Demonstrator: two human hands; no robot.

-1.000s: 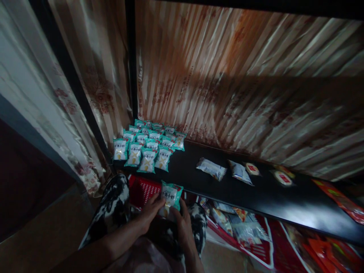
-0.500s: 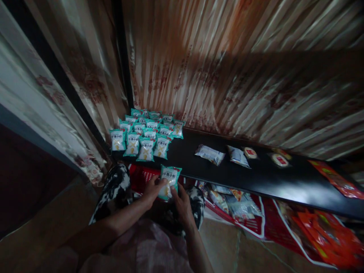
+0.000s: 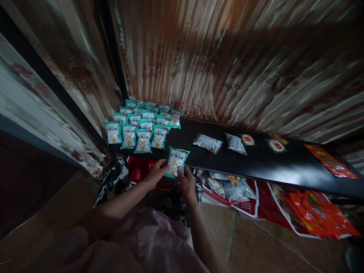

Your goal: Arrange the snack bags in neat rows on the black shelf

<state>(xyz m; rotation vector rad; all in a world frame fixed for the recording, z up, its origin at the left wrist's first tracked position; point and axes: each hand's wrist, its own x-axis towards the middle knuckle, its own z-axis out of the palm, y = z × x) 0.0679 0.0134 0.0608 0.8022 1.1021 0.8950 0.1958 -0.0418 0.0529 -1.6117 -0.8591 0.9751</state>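
Note:
A green-and-white snack bag (image 3: 175, 162) is upright between my two hands, by the front edge of the black shelf (image 3: 182, 146). My left hand (image 3: 158, 173) touches its lower left side with the thumb and fingertips. On the lower right side, my right hand (image 3: 187, 183) grips it, thumb in front and fingers behind. Rows of matching snack bags (image 3: 143, 141) stand close together at the shelf's left end. Whether the held bag's base touches the shelf I cannot tell.
Right along the shelf lie a white packet (image 3: 207, 143), a second packet (image 3: 235, 144), small round wrapped snacks (image 3: 275, 145) and a flat red packet (image 3: 330, 160). Below are bags with more packets (image 3: 231, 189) and orange packages (image 3: 321, 214). A curtain (image 3: 199, 68) hangs behind.
Both hands have lifted the snack bag up and to the right, from over my lap to the shelf's front edge. The whole view has shifted slightly.

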